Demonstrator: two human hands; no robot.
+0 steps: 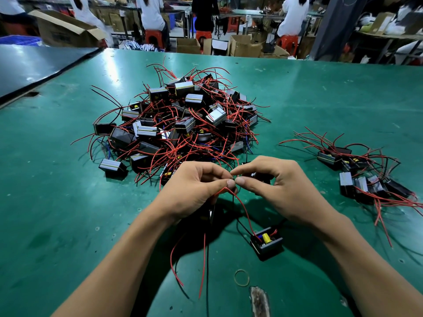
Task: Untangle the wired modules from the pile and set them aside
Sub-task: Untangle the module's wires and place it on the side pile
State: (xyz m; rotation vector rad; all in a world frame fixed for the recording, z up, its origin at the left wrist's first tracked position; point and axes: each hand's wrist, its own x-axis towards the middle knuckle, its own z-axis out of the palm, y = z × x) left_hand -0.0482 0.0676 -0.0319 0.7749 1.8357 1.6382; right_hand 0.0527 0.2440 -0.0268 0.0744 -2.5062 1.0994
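A workshop with seated people in white tops, red plastic stools (153,37) and open brown cardboard boxes (66,28) lies beyond a wide green tabletop (320,99), scuffed and glossy under the lamps. At its middle sits a tangled pile of small black box-shaped modules (178,120), many with grey ribbed faces edged by a yellow stripe, knotted together by thin red, black and a few blue leads that stick out on all sides. Well apart to the right lies a smaller set-aside cluster of the same black modules (357,177), their red leads trailing across the green surface. Just in front of the pile, the left hand (194,191) and the right hand (281,188) meet tip to tip: each thumb and forefinger is pressed together, pinching thin wire ends, the other fingers (206,172) curled. From that pinch a long red wire (242,207) curves down to a single open-topped black module (266,241) showing a yellow cylindrical component inside; whether it rests on the tabletop or hangs just above it I cannot tell. More loose red leads (203,259) dangle below the left hand. A thin tan rubber band (241,277) lies flat near the front edge.
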